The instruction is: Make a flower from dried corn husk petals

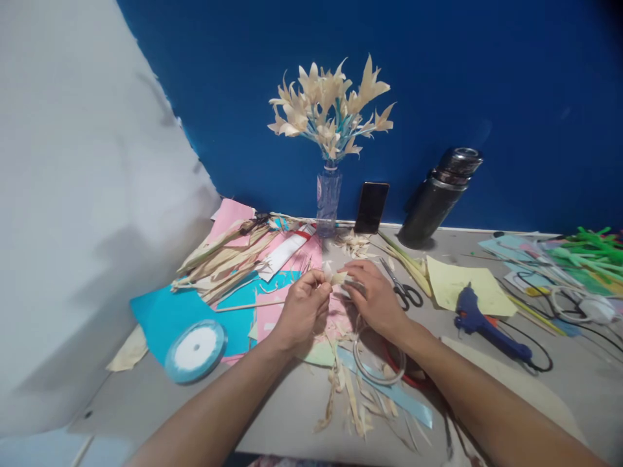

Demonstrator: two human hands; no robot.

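Observation:
A small cream flower of dried husk (335, 276) is between my hands at the middle of the table. My left hand (307, 303) is closed in a pinch around its base, and a thin stick (250, 305) runs out leftward from that hand. On the other side, my right hand (372, 295) has its fingertips at the petals, thumb below and fingers above; the exact contact is small and partly hidden. Scissors with black handles (406, 292) lie just right of this hand. Loose husk scraps (353, 395) are scattered below, beside a light blue ribbon strip (409, 408).
Behind my hands stands a clear bottle (329, 201) holding husk flowers (331, 107), near a phone (372, 207) and a dark flask (438, 198). A blue glue gun (487, 324) lies at right, a ribbon spool (196, 350) at left. Husk strips (233, 259) cover coloured paper.

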